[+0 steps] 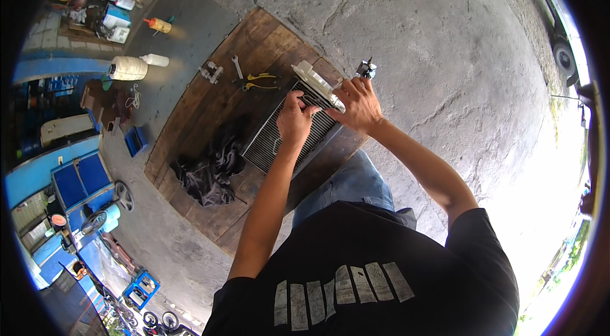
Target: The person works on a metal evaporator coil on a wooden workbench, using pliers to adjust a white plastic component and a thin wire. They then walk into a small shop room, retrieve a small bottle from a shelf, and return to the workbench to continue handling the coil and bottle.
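In the head view, I see the radiator [262, 145] lying on the worktop [190, 121] beneath both hands. The left hand [296, 121] bends its fingers and thumb close together over the fins; the right hand [358, 105] curls at the radiator's pale end tank [309, 74]. I can't tell whether either pinches anything. I judge that a hard fingertip push could bend the fins, and uneven pressure on the tank could make the radiator slide. The worktop is dark, stained wood; pliers [259, 83] and black cloth [210, 167] lie left of the radiator. Concrete floor [457, 56] spreads to its right; blue cabinets [70, 180] stand far left.
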`<state>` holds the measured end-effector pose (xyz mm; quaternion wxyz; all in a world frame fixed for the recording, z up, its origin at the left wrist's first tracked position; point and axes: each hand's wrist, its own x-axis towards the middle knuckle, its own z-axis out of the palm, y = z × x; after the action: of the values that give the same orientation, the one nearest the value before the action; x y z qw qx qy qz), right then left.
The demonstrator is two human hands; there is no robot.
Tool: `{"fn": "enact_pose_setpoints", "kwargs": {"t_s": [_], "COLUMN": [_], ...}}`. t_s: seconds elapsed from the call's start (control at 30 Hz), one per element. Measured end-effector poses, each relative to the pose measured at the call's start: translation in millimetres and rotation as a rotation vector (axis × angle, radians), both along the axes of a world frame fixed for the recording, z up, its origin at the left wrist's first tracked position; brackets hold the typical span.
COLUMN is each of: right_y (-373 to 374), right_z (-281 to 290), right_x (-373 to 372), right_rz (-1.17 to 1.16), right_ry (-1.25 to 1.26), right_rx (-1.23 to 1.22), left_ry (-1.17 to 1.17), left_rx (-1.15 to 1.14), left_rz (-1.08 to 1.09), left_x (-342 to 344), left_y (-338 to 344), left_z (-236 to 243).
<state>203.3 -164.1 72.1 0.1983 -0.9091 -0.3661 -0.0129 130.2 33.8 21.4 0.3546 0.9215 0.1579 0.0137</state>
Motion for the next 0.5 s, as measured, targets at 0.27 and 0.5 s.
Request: {"fn": "enact_pose_setpoints", "kwargs": {"t_s": [0.27, 0.5], "right_y": [-1.1, -2.5], "right_z": [-3.4, -1.3], "right_x": [3.4, 8.8], "right_rz": [-0.003, 0.014], "right_ry": [0.024, 0.102], "right_rx": [0.007, -0.036], "left_ry": [0.004, 0.031], "left_rx": [-0.059, -0.122], "left_rz": [0.012, 0.015], "left_x": [-0.4, 0.5], "left_y": [1.4, 4.9], "left_z": [6.1, 5.2]}}
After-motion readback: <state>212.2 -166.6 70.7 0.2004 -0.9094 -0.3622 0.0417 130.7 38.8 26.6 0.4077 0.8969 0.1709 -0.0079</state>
